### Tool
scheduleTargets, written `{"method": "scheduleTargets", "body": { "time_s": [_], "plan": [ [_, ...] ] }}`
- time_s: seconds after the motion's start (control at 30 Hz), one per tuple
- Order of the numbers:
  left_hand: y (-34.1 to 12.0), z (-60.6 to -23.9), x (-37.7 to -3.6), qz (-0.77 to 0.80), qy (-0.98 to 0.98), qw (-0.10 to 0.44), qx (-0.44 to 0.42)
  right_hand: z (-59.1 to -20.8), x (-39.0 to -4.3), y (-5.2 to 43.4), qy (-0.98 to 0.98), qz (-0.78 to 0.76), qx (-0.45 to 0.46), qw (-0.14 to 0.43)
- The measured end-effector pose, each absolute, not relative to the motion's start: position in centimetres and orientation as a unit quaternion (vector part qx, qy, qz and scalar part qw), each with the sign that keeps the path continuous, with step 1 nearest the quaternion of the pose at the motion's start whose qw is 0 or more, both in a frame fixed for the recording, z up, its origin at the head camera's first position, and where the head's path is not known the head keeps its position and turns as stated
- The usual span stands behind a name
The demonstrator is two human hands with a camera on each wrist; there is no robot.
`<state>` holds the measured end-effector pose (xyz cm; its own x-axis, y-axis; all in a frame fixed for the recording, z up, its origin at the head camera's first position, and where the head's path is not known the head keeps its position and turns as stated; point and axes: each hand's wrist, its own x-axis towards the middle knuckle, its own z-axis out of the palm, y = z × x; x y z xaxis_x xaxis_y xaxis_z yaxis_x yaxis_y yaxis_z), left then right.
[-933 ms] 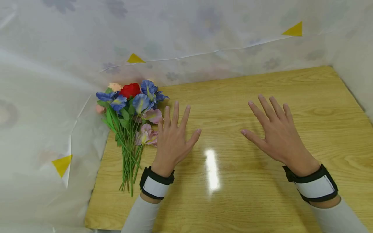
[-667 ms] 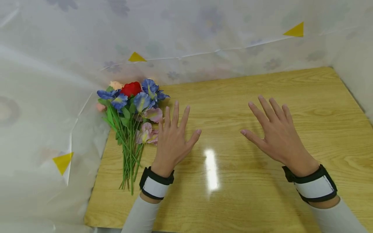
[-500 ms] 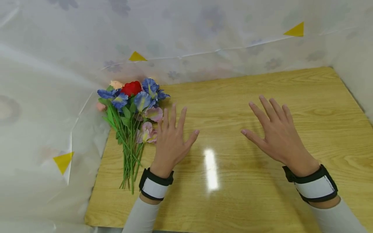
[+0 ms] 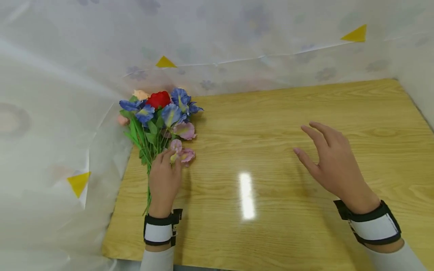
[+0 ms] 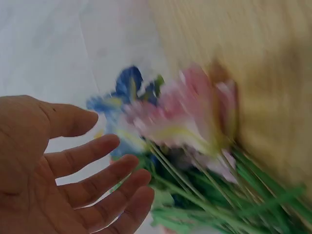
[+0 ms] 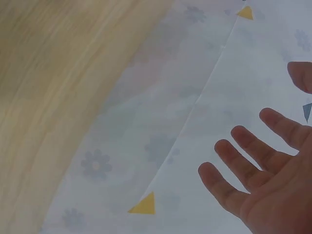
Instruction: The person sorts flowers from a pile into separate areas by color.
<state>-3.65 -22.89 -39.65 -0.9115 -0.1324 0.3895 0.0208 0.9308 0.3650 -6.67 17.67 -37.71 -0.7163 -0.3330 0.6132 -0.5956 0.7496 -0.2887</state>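
Note:
A bunch of flowers lies at the table's left side, with a red bloom (image 4: 159,99), several blue irises (image 4: 171,114) and pink irises (image 4: 184,130) above long green stems (image 4: 136,130). My left hand (image 4: 164,184) is over the stems, just below the lower pink iris, and hides part of them. In the left wrist view its fingers (image 5: 100,187) are loosely bent, apart from the blurred flowers, and the palm holds nothing. My right hand (image 4: 337,162) hovers over the table's right half, holding nothing, its fingers slightly bent.
The wood-grain table (image 4: 257,150) has a bright light reflection near its middle. A pale floral sheet (image 4: 220,34) hangs behind it and along both sides, marked with yellow triangles (image 4: 356,34). A peach bloom (image 4: 140,95) sits at the bunch's back.
My left hand has moved left over the stems, its fingers bending from a straight spread. My right hand has shifted slightly right and its fingers have relaxed. The view has shifted a little.

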Motion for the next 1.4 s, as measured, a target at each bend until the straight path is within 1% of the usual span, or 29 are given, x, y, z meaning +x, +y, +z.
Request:
{"method": "scheduleTargets", "body": {
  "time_s": [0.13,0.3,0.5,0.6,0.8,1.03,1.3,1.4],
  "plan": [
    [-24.7,-40.5,-2.4,-0.187,-0.956,0.196,0.116,-38.9,-5.6,17.3,-0.898,0.260,0.260,0.242],
    [-26.1,-41.3,-1.9,-0.169,-0.952,0.186,0.175,-40.5,-4.5,16.8,-0.902,0.272,0.266,0.205],
    [-26.9,-42.4,-1.8,-0.157,-0.956,0.112,0.221,-41.5,-3.7,16.7,-0.906,0.282,0.260,0.182],
    [-27.1,-43.0,-1.6,-0.162,-0.953,0.099,0.237,-41.9,-3.4,16.7,-0.904,0.285,0.261,0.182],
    [-27.1,-43.5,-1.5,-0.172,-0.949,0.137,0.224,-42.3,-2.9,16.4,-0.900,0.291,0.263,0.190],
    [-27.0,-43.6,-1.7,-0.174,-0.942,0.206,0.202,-42.3,-2.8,16.4,-0.907,0.289,0.255,0.169],
    [-26.4,-42.9,-2.1,-0.250,-0.925,0.210,0.192,-42.1,-2.7,15.9,-0.904,0.293,0.262,0.165],
    [-26.1,-42.3,-2.1,-0.277,-0.912,0.231,0.193,-42.0,-2.6,15.7,-0.905,0.292,0.264,0.164]
  ]
}}
